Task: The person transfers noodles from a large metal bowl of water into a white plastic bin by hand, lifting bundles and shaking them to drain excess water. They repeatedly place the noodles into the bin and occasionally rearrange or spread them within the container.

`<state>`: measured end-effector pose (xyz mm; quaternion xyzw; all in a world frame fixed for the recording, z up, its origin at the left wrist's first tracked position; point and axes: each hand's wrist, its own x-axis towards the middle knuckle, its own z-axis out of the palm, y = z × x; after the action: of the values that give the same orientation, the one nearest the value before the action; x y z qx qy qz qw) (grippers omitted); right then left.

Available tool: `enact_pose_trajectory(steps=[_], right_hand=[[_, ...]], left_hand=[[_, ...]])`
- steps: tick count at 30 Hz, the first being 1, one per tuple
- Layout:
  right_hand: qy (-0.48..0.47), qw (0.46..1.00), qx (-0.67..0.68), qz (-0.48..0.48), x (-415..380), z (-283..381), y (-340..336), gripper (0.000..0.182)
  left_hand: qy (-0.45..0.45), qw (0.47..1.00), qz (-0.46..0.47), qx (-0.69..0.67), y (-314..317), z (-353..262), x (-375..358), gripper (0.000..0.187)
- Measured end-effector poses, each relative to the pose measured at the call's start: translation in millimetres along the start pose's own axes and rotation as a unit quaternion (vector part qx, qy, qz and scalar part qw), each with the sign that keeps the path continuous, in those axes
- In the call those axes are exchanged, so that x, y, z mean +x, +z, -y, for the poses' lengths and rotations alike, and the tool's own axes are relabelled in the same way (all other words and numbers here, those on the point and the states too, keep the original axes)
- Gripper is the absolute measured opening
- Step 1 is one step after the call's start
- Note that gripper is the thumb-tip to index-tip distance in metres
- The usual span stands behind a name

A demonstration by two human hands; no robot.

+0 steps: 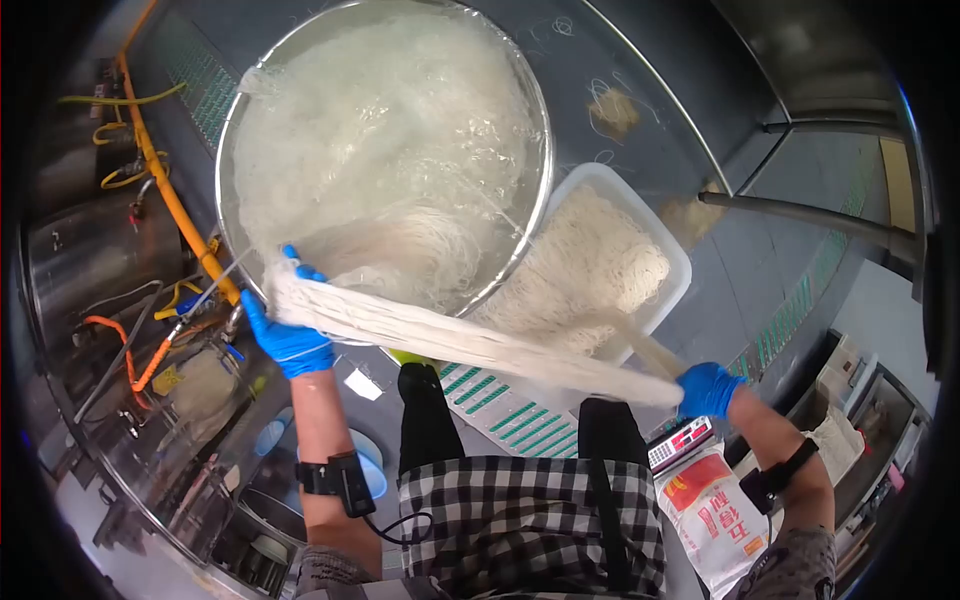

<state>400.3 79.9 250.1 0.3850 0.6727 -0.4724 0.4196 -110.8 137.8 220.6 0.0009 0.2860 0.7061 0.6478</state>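
Observation:
A long bundle of pale noodles is stretched between my two blue-gloved hands. My left hand grips its left end at the lower left rim of a large round metal vat. My right hand is closed around its right end, below a white rectangular tub. More noodles lie in the cloudy water of the vat, near my left hand. The tub holds a heap of noodles, and a strand bundle runs from it toward my right hand.
A red and white bag and a scale are at the lower right. An orange pipe and hoses run along the left. A metal frame stands at the upper right. Blue basins sit lower left.

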Motion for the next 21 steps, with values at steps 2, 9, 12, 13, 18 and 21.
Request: enact_pose_trajectory(steps=[2,9,12,13,18,21], right_hand=[[0.059,0.998,0.034,-0.001,9.7,-41.8,10.3,0.028],[0.264,0.96,0.06,-0.066,39.1,-134.8,16.1,0.038],[0.295,0.945,0.076,-0.119,50.3,-169.2,33.8,0.04],[0.308,0.938,0.076,-0.14,49.8,-178.0,38.8,0.041],[0.199,0.844,0.425,-0.259,52.3,-145.5,19.7,0.035],[0.204,0.809,0.491,-0.253,53.1,-112.0,-22.2,0.031]], left_hand=[[0.016,0.998,0.047,0.032,-8.9,-31.4,-3.3,0.063],[0.137,0.978,-0.051,0.148,13.4,-75.6,-11.1,0.057],[0.121,0.981,0.014,0.149,6.1,-92.9,-9.5,0.056],[0.091,0.977,0.113,0.157,0.1,-94.8,-10.0,0.055],[0.164,0.941,-0.021,0.295,34.1,-51.8,-50.9,0.039],[0.007,0.993,0.086,0.082,30.8,-16.0,-81.9,0.026]])
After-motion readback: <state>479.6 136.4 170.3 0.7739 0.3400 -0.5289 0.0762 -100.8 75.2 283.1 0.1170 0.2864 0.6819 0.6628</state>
